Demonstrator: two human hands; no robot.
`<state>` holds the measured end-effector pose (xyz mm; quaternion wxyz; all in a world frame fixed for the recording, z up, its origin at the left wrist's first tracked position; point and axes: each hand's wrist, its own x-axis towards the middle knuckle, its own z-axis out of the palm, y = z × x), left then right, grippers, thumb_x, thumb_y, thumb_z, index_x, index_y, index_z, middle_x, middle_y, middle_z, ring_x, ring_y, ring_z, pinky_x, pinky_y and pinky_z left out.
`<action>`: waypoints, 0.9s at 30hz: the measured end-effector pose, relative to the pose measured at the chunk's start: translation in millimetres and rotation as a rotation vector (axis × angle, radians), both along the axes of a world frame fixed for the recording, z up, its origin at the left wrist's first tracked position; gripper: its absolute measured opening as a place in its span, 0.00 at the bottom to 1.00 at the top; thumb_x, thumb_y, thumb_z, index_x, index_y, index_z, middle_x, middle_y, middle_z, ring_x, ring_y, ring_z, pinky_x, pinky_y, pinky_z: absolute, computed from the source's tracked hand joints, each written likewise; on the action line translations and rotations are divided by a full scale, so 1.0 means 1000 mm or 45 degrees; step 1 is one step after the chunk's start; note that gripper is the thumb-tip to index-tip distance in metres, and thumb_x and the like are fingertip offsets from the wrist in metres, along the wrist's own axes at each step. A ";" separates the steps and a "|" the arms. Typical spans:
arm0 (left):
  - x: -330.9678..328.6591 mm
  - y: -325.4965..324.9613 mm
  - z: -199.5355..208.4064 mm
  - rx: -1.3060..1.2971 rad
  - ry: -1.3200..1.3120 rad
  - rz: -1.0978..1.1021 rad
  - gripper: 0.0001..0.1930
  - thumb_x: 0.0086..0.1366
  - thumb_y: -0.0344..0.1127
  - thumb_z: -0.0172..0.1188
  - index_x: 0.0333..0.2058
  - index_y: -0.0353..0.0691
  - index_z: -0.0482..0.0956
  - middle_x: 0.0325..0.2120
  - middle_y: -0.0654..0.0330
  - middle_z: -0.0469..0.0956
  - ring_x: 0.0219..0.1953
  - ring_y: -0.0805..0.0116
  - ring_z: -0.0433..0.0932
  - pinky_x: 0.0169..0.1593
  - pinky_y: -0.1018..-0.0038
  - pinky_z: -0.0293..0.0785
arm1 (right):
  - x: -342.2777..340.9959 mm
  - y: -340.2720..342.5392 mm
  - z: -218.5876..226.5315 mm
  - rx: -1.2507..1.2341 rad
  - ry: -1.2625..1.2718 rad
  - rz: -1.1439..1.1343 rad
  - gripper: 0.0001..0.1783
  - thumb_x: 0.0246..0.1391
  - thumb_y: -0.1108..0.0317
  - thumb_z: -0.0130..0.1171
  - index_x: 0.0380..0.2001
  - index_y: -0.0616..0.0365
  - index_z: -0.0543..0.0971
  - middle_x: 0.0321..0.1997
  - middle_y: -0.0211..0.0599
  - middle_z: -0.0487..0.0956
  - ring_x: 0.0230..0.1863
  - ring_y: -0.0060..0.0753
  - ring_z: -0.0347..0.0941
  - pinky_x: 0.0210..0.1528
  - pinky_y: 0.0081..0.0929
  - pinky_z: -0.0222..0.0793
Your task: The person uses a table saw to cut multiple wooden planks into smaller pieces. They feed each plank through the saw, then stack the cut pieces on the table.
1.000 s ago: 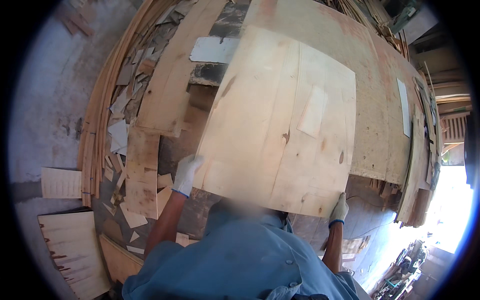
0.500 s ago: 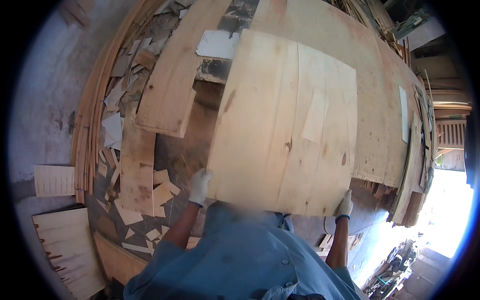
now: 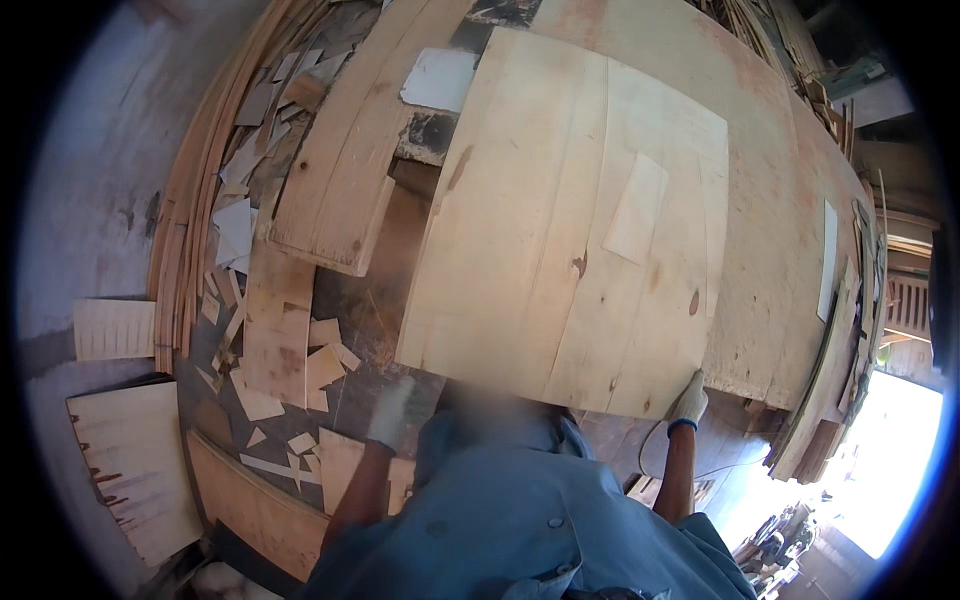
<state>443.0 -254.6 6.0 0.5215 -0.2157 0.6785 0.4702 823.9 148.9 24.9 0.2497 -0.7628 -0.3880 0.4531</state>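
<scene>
In front of me a large pale plywood sheet (image 3: 500,230) lies on a bigger board (image 3: 765,230). A small pale piece of veneer (image 3: 635,210) sits on the sheet's right half. My right hand (image 3: 689,400), in a white glove with a blue cuff, grips the sheet's near right corner. My gloved left hand (image 3: 392,412) is off the sheet, a little below its near left corner. Motion smears the left fingers, so whether they are bent is hidden.
Left of the sheet are a long wooden board (image 3: 340,190), a white rectangular piece (image 3: 438,79) and scattered wood offcuts (image 3: 255,395). Long thin strips (image 3: 185,220) lie along the left wall. A stained panel (image 3: 135,470) stands at lower left. Bright daylight comes in at right.
My left hand has come off the sheet's near left edge and moved down. The sheet's near left corner has swung leftward and up. My right hand stays at the near right corner.
</scene>
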 end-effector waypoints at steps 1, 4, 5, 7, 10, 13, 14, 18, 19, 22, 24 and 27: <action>0.019 0.012 0.009 0.010 -0.186 0.070 0.22 0.70 0.51 0.49 0.41 0.33 0.76 0.31 0.49 0.80 0.25 0.62 0.80 0.26 0.72 0.76 | -0.003 0.000 0.001 0.002 -0.033 0.021 0.32 0.62 0.49 0.44 0.40 0.74 0.79 0.33 0.40 0.80 0.33 0.30 0.75 0.36 0.29 0.70; 0.050 0.036 -0.027 0.357 0.099 -0.237 0.24 0.70 0.51 0.48 0.44 0.31 0.74 0.32 0.47 0.80 0.27 0.60 0.81 0.27 0.72 0.77 | -0.005 0.000 -0.002 -0.016 -0.096 0.044 0.33 0.62 0.48 0.43 0.40 0.74 0.79 0.33 0.40 0.80 0.33 0.29 0.75 0.35 0.29 0.70; 0.051 0.046 -0.040 0.391 0.226 -0.386 0.24 0.70 0.51 0.48 0.44 0.30 0.74 0.32 0.47 0.81 0.27 0.60 0.81 0.27 0.72 0.77 | -0.005 -0.001 -0.001 -0.022 -0.114 0.044 0.33 0.63 0.47 0.42 0.40 0.74 0.79 0.33 0.40 0.80 0.32 0.29 0.75 0.35 0.29 0.69; 0.052 0.060 -0.047 0.360 0.264 -0.426 0.25 0.71 0.51 0.47 0.45 0.30 0.74 0.32 0.47 0.81 0.27 0.60 0.81 0.27 0.72 0.77 | -0.009 -0.001 0.002 -0.001 -0.120 0.048 0.33 0.63 0.47 0.42 0.40 0.74 0.78 0.33 0.40 0.81 0.33 0.30 0.75 0.35 0.29 0.70; 0.046 0.059 -0.047 0.242 0.090 -0.232 0.25 0.71 0.51 0.46 0.45 0.29 0.74 0.32 0.47 0.81 0.26 0.62 0.81 0.29 0.72 0.77 | -0.010 -0.004 -0.002 0.071 0.011 0.029 0.33 0.61 0.45 0.47 0.39 0.73 0.79 0.33 0.39 0.80 0.32 0.29 0.75 0.34 0.30 0.72; 0.025 0.064 -0.043 0.375 0.238 -0.376 0.25 0.71 0.51 0.46 0.45 0.29 0.75 0.32 0.48 0.81 0.27 0.63 0.81 0.30 0.70 0.77 | -0.021 -0.006 -0.003 0.115 0.088 -0.043 0.34 0.61 0.44 0.50 0.40 0.73 0.78 0.33 0.39 0.80 0.31 0.29 0.75 0.34 0.30 0.72; 0.020 0.070 -0.041 0.454 0.344 -0.475 0.25 0.71 0.51 0.46 0.45 0.30 0.75 0.32 0.49 0.81 0.27 0.63 0.81 0.31 0.70 0.77 | -0.027 -0.005 -0.003 0.120 0.093 -0.074 0.34 0.61 0.44 0.50 0.41 0.74 0.78 0.34 0.39 0.80 0.32 0.29 0.75 0.35 0.30 0.72; -0.005 0.093 -0.017 0.696 0.583 -0.707 0.24 0.71 0.51 0.47 0.43 0.30 0.76 0.30 0.50 0.82 0.26 0.62 0.81 0.30 0.70 0.77 | -0.031 0.011 -0.019 0.210 -0.021 -0.070 0.34 0.61 0.46 0.49 0.42 0.76 0.77 0.36 0.41 0.81 0.33 0.31 0.75 0.37 0.31 0.72; -0.011 0.097 -0.012 0.767 0.632 -0.738 0.24 0.70 0.50 0.48 0.43 0.31 0.77 0.30 0.50 0.82 0.26 0.62 0.81 0.30 0.70 0.77 | -0.039 0.013 -0.016 0.257 -0.005 -0.081 0.34 0.62 0.46 0.48 0.41 0.76 0.77 0.35 0.42 0.81 0.35 0.32 0.75 0.37 0.31 0.72; -0.024 0.108 -0.004 0.814 0.489 -0.736 0.20 0.69 0.48 0.49 0.40 0.34 0.77 0.31 0.53 0.80 0.29 0.64 0.79 0.31 0.70 0.75 | -0.045 0.029 -0.011 0.153 -0.106 -0.101 0.34 0.61 0.46 0.48 0.40 0.76 0.78 0.32 0.41 0.80 0.35 0.32 0.75 0.38 0.32 0.71; -0.038 0.114 -0.012 0.759 -0.128 -0.548 0.14 0.68 0.44 0.49 0.38 0.40 0.76 0.31 0.58 0.76 0.33 0.68 0.75 0.34 0.73 0.73 | -0.036 0.044 -0.022 0.090 -0.220 -0.088 0.35 0.61 0.44 0.48 0.39 0.76 0.78 0.30 0.41 0.80 0.34 0.32 0.74 0.38 0.32 0.70; -0.052 0.108 -0.086 1.296 -1.508 0.257 0.12 0.69 0.43 0.49 0.32 0.42 0.71 0.24 0.64 0.68 0.27 0.73 0.69 0.28 0.79 0.67 | -0.025 0.064 -0.040 0.083 -0.359 -0.062 0.36 0.60 0.42 0.48 0.37 0.74 0.80 0.28 0.39 0.80 0.31 0.30 0.73 0.36 0.31 0.70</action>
